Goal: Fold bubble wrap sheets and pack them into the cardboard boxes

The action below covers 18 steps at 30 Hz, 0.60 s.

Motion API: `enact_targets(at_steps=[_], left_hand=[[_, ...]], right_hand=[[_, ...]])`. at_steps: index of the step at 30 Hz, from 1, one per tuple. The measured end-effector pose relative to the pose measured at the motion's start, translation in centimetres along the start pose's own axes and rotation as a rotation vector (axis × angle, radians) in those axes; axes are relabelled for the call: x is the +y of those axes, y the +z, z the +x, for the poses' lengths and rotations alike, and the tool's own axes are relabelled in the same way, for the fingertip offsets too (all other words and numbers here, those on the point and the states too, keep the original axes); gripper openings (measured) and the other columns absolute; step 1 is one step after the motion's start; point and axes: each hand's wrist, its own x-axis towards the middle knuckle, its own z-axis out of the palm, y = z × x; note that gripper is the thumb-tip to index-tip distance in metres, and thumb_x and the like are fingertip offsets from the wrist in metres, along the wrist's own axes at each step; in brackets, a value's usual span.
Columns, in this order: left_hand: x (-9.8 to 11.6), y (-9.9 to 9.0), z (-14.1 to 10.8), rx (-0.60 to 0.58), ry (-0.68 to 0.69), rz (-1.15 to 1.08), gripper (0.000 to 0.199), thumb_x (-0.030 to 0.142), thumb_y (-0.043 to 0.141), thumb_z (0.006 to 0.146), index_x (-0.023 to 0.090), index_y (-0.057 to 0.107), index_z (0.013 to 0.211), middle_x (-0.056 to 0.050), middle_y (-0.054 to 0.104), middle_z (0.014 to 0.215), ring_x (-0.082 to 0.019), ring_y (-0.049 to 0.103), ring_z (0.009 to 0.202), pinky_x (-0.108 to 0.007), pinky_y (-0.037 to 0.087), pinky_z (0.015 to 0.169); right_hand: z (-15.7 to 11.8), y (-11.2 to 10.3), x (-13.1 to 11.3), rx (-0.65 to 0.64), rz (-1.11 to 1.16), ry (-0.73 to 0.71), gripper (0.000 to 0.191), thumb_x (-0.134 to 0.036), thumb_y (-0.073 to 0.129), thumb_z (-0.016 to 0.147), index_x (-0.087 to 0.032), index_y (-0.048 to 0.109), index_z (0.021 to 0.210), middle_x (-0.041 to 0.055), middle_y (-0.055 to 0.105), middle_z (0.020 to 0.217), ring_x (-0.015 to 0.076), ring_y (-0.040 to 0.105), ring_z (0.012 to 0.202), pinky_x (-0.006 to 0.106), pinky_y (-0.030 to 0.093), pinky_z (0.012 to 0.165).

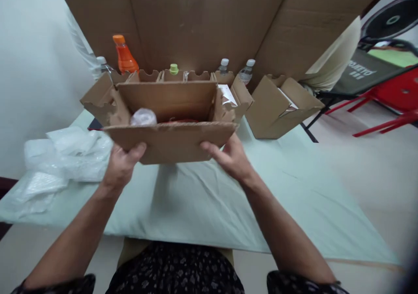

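Note:
Between my two hands is an open cardboard box (173, 139), its near wall facing me and a shadow on the cloth beneath it. My left hand (122, 161) grips the box's lower left corner, thumb on the front wall. At the other corner, my right hand (230, 157) holds it the same way, thumb on the front and fingers hidden behind. Inside the box, a roundish clear plastic item (143, 116) shows at the left. Something dark red (181, 120) lies low beside it, too hidden to name.
Behind it stand cardboard dividers, an orange bottle (126, 56), a green-capped bottle (173, 69) and clear bottles (246, 72). Another cardboard box (277, 106) is at right. Bubble wrap (70, 154) lies left on the green cloth (209, 207). Red chairs (388, 98) stand beyond the table.

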Motion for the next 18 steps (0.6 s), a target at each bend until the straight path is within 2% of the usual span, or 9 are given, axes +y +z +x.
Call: enact_targets(at_steps=[2, 5, 7, 9, 12, 13, 15, 18], left_hand=[[1.9, 1.8, 0.2, -0.042, 0.041, -0.046, 0.075, 0.074, 0.071, 0.079, 0.015, 0.066, 0.125, -0.013, 0.073, 0.12, -0.034, 0.062, 0.128, -0.05, 0.045, 0.118], [3.4, 3.4, -2.4, -0.126, -0.023, -0.042, 0.073, 0.071, 0.075, 0.077, 0.015, 0.067, 0.122, -0.015, 0.072, 0.121, -0.036, 0.061, 0.13, -0.05, 0.044, 0.119], [3.3, 2.8, -4.3, -0.121, -0.076, -0.02, 0.068, 0.071, 0.077, 0.076, 0.016, 0.07, 0.115, -0.015, 0.074, 0.117, -0.038, 0.063, 0.127, -0.051, 0.047, 0.116], [2.8, 1.5, -5.3, -0.065, -0.082, -0.02, 0.067, 0.07, 0.076, 0.078, 0.017, 0.07, 0.117, -0.013, 0.074, 0.117, -0.038, 0.063, 0.127, -0.051, 0.046, 0.117], [2.2, 0.9, -5.3, 0.006, -0.063, -0.075, 0.078, 0.065, 0.073, 0.084, 0.018, 0.056, 0.143, -0.013, 0.068, 0.135, -0.034, 0.059, 0.134, -0.048, 0.041, 0.122], [2.2, 1.5, -5.5, -0.002, -0.076, -0.095, 0.083, 0.063, 0.072, 0.086, 0.019, 0.046, 0.152, -0.014, 0.062, 0.144, -0.033, 0.056, 0.138, -0.048, 0.04, 0.123], [2.3, 3.8, -6.3, -0.054, -0.124, -0.12, 0.094, 0.059, 0.07, 0.088, 0.023, 0.025, 0.163, -0.015, 0.045, 0.162, -0.033, 0.047, 0.147, -0.049, 0.037, 0.124], [2.4, 8.9, -8.7, -0.163, -0.15, -0.127, 0.107, 0.051, 0.073, 0.087, 0.029, 0.005, 0.167, -0.015, 0.024, 0.172, -0.035, 0.03, 0.157, -0.056, 0.026, 0.129]], right_hand=[[-1.0, -1.7, -0.3, 0.052, -0.013, 0.0, 0.061, -0.063, 0.077, 0.082, -0.024, 0.068, 0.128, 0.0089, 0.073, 0.128, 0.0329, 0.065, 0.122, 0.052, 0.052, 0.11], [-4.5, -3.7, -0.8, 0.092, -0.055, 0.052, 0.043, -0.054, 0.077, 0.086, -0.023, 0.072, 0.115, 0.0088, 0.076, 0.117, 0.0316, 0.069, 0.113, 0.051, 0.054, 0.106], [-5.9, -3.5, -1.2, 0.058, -0.047, 0.074, 0.043, -0.053, 0.077, 0.087, -0.023, 0.072, 0.117, 0.0099, 0.075, 0.119, 0.0321, 0.068, 0.116, 0.051, 0.054, 0.106], [-5.5, -2.2, -1.4, -0.003, -0.023, 0.077, 0.05, -0.057, 0.077, 0.085, -0.023, 0.07, 0.12, 0.0109, 0.073, 0.124, 0.0327, 0.065, 0.122, 0.05, 0.052, 0.109], [-3.5, -0.9, -0.8, -0.043, 0.04, 0.098, 0.06, -0.065, 0.076, 0.082, -0.023, 0.068, 0.124, 0.0109, 0.069, 0.134, 0.0326, 0.061, 0.128, 0.05, 0.05, 0.112], [-3.1, -1.1, -0.3, -0.036, 0.056, 0.125, 0.062, -0.066, 0.076, 0.081, -0.023, 0.067, 0.125, 0.0107, 0.069, 0.135, 0.0327, 0.061, 0.128, 0.051, 0.05, 0.112], [-3.3, -2.5, 1.0, 0.01, 0.074, 0.202, 0.065, -0.066, 0.078, 0.079, -0.023, 0.067, 0.126, 0.0102, 0.07, 0.134, 0.0334, 0.063, 0.125, 0.052, 0.05, 0.111], [-5.2, -6.2, 3.4, 0.153, 0.141, 0.278, 0.067, -0.061, 0.083, 0.074, -0.025, 0.067, 0.128, 0.0087, 0.073, 0.131, 0.0346, 0.066, 0.123, 0.054, 0.05, 0.111]])
